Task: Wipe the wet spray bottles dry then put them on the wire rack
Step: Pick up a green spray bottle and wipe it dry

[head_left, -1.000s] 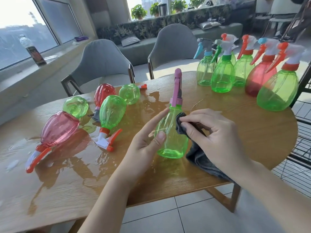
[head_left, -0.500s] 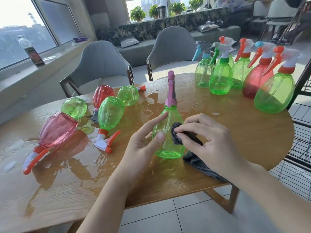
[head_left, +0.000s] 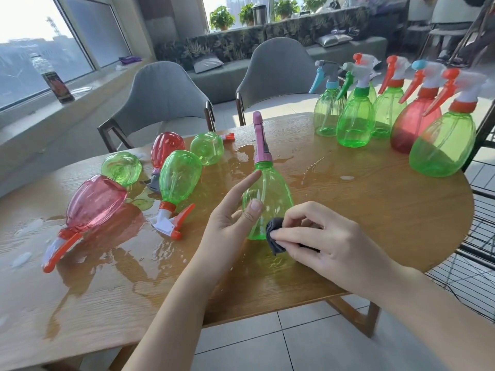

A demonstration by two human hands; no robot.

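A single head-worn camera looks forward and down, close over the desk [head_left: 375, 210], windows at upper left.

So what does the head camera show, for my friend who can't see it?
A left hand steadies an upright green bottle on a wet table while the right hand rubs its base with a dark cloth. Five bottles lie on the left; six stand at the far right.

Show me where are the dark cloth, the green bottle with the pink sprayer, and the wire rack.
dark cloth [head_left: 274, 234]: head view, bunched end by fingertips.
green bottle with the pink sprayer [head_left: 270, 194]: head view, body.
wire rack [head_left: 471, 277]: head view, mesh right of table.
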